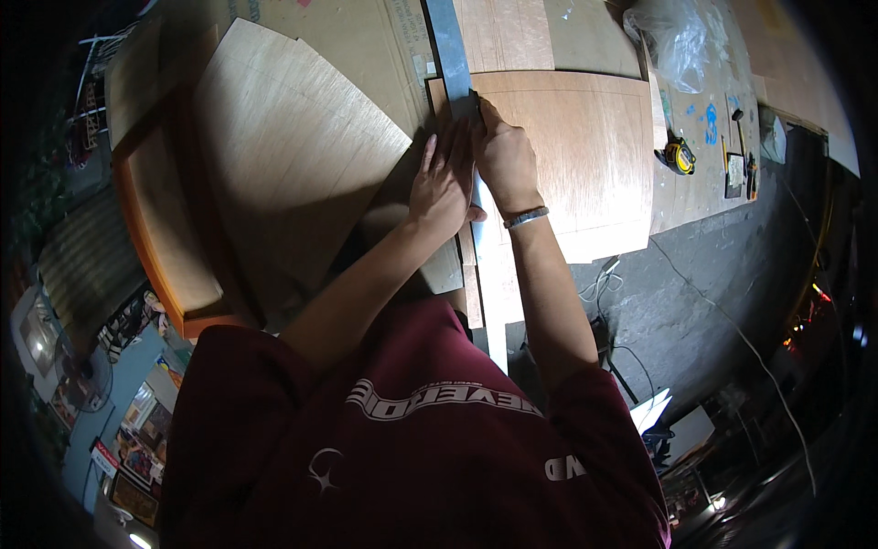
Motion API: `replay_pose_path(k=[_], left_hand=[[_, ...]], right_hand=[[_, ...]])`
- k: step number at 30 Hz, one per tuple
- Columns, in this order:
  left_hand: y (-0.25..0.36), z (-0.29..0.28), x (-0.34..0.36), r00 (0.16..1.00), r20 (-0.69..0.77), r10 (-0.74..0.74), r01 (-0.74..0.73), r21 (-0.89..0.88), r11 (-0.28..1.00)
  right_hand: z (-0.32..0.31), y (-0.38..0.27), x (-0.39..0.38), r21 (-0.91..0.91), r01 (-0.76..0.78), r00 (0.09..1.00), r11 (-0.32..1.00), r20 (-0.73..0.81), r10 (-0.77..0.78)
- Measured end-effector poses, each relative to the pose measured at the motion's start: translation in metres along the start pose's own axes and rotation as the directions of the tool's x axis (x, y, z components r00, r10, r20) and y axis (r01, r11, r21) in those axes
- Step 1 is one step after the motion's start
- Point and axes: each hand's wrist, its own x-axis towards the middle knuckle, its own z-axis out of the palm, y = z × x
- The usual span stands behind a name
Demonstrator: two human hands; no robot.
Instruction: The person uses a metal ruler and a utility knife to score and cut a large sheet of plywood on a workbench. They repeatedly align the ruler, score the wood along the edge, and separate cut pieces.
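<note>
Well, nearest was your maroon shirt with pale lettering (412, 448), and past it a silvery bracelet (527, 217) circled your right wrist. Your left hand (444, 190) lay with its fingers stretched out, resting on a long, flat grey metal straightedge (448, 41) and gripping nothing. Just beside it, your right hand (507, 157) was curled tight around a small dark object (476, 95); only its tip showed, so I could not tell what it was. The straightedge lay lengthwise before you, along the left side of a pale plywood panel (585, 146). Off to your left, an orange-brown wooden frame (203, 323) was near a broad, angled sheet of light plywood (293, 128). Well apart to your right sat a yellow-and-black tape measure (679, 156), with a crumpled clear plastic bag (686, 50) beyond.
</note>
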Motion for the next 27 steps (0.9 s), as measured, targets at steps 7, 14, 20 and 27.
replay_pose_path(k=[7,14,20,27], left_hand=[[-0.005,-0.001,0.001,1.000,0.028,0.013,-0.014,0.033,0.999],[-0.003,-0.002,0.001,1.000,-0.018,-0.005,0.005,0.011,1.000],[-0.008,0.009,0.000,0.999,-0.047,0.025,-0.020,0.090,0.996],[-0.003,0.007,0.002,1.000,-0.016,-0.024,0.025,0.093,0.995]], right_hand=[[-0.003,-0.009,0.004,0.016,0.001,0.998,1.000,-0.067,0.000],[0.003,0.000,-0.021,0.082,-0.020,0.998,0.996,-0.051,0.025],[0.007,0.016,-0.068,0.054,-0.028,0.999,0.998,-0.030,0.029],[0.006,0.031,-0.123,0.040,-0.060,0.998,0.997,-0.023,0.061]])
